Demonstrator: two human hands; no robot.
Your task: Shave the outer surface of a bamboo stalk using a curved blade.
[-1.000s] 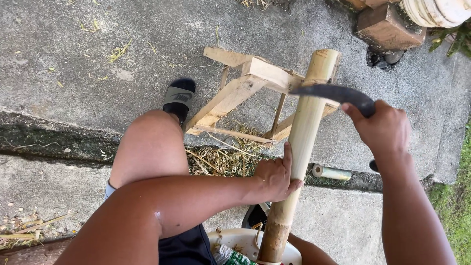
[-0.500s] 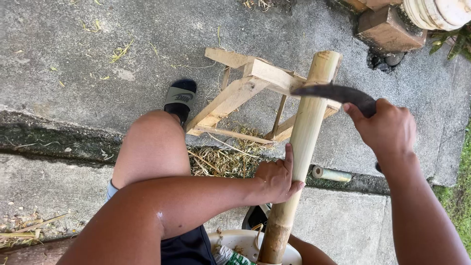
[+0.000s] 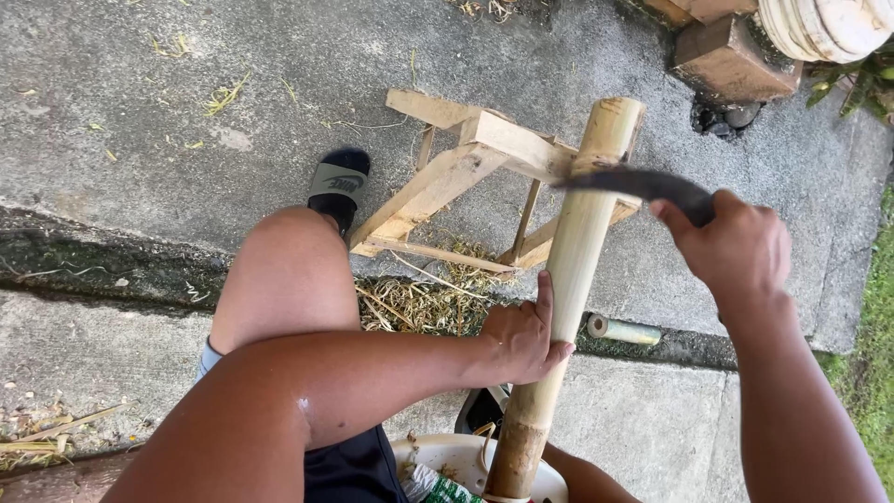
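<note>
Change: since the earlier frames the right hand [image 3: 736, 251] and its dark curved blade [image 3: 633, 183] have slipped slightly down the bamboo pole [image 3: 577, 270]; the left hand [image 3: 521, 337] has barely shifted.
White bucket [image 3: 466, 461]: nearest, at the bottom edge by the person's lap, with the brown lower end of the pole standing in or just behind it.
Left hand: wrapped round the pole's lower middle, fingers closed on it, forefinger stretched up along the stem.
Bamboo pole: leans away from the person, its upper end resting on the wooden frame [image 3: 475, 177]. It looks stiff, hard and fairly light for its length, with a smooth round skin that could turn in the grip; low on the stem, well below the blade, seems the safe place to hold.
Right hand: fingers shut round the knife handle, blade laid across the pole near its top, touching it.
Knee and sandal [image 3: 337, 186]: left of the pole, foot on the concrete ground [image 3: 140, 102].
Shavings [image 3: 419, 303]: dry strips heaped under the frame.
Short bamboo offcut [image 3: 624, 330]: lies in the crack right of the pole.
Brick blocks [image 3: 726, 56]: farthest, top right.
</note>
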